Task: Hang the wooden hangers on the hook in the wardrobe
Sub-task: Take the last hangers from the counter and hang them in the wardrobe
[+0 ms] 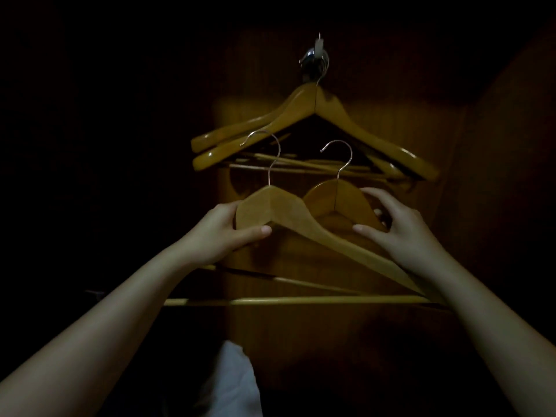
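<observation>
1. L side: my view shows the left hand (228, 233) gripping the near hanger (288, 212) at its left shoulder. The thumb lies across the front at the lower edge, and the other fingers are wrapped behind the wood, out of sight.
2. R side: the right hand (400, 233) pinches the far hanger (337, 200) at its right shoulder. The fingers curl over the top edge and the thumb tip presses near the underside, where the two hangers overlap.
3. Both held hangers are upright, side by side and overlapping, w/ the near one in front. Their wire tops (264, 145) point up, free of anything.
4. The near hanger's crossbar (301, 301) runs level below both wrists.
5. The wall hook (316, 57) sits high on the wardrobe back panel (421, 130), above the held pair and apart from them.
6. The hung hangers (316, 106) already dangle off that hook in a fanned stack. At least two, but it's too dark for an exact count.
7. There's a white cloth (231, 383) at bottom centre, btwn the forearms.
8. Light is very low and the sides of the wardrobe are black, so I can't make out detail there.
</observation>
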The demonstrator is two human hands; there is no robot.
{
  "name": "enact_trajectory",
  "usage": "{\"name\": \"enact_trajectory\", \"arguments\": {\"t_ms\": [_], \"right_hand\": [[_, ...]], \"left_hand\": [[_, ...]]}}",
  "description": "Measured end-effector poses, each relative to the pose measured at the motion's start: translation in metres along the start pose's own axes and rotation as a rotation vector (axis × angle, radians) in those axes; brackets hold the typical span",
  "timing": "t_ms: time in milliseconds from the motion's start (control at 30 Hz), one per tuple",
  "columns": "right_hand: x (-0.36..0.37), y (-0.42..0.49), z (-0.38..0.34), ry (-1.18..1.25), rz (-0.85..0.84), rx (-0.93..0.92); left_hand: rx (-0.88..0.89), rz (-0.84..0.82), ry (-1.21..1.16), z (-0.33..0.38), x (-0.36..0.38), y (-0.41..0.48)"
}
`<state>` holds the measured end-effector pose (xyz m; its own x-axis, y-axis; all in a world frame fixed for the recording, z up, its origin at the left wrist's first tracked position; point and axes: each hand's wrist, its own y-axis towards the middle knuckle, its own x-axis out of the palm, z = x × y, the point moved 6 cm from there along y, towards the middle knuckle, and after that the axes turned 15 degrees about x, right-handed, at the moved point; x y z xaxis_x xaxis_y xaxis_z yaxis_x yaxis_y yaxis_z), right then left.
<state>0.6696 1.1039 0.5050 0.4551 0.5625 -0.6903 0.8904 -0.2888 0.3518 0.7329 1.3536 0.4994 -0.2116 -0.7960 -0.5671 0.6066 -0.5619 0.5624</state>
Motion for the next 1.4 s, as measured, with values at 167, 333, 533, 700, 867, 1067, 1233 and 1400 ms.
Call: {"name": "enact_trajectory", "arguments": {"t_ms": [167,333,533,700,867,1067,1233,1400], "right_hand": [[-0.035,0.014,-0.038,-0.012,0.159,-0.165],[-0.067,0.032,-0.063,-0.075,0.281,-0.24],[-0.091,0.073,-0.081,-0.086,0.344,-0.248],[-0.094,0.118,-0.093,-0.062,0.348,-0.227],[-0.077,0.157,-0.094,-0.081,0.247,-0.217],[-0.063,0.177,-0.097,-0.082,0.241,-0.197],[-0.046,0.184,-0.1,-0.084,0.214,-0.218],[-0.035,0.185,-0.098,-0.15,0.2,-0.214]], "left_hand": [[0.217,0.204,0.277,0.042,-0.033,0.036],[0.37,0.28,0.426,0.068,-0.048,0.059],[0.377,0.335,0.612,0.078,-0.069,0.103],[0.337,0.379,0.658,0.075,-0.084,0.13],[0.291,0.394,0.689,0.06,-0.092,0.144],[0.235,0.407,0.685,0.043,-0.091,0.145],[0.208,0.417,0.719,0.036,-0.097,0.141],[0.168,0.415,0.737,0.03,-0.098,0.134]]}}
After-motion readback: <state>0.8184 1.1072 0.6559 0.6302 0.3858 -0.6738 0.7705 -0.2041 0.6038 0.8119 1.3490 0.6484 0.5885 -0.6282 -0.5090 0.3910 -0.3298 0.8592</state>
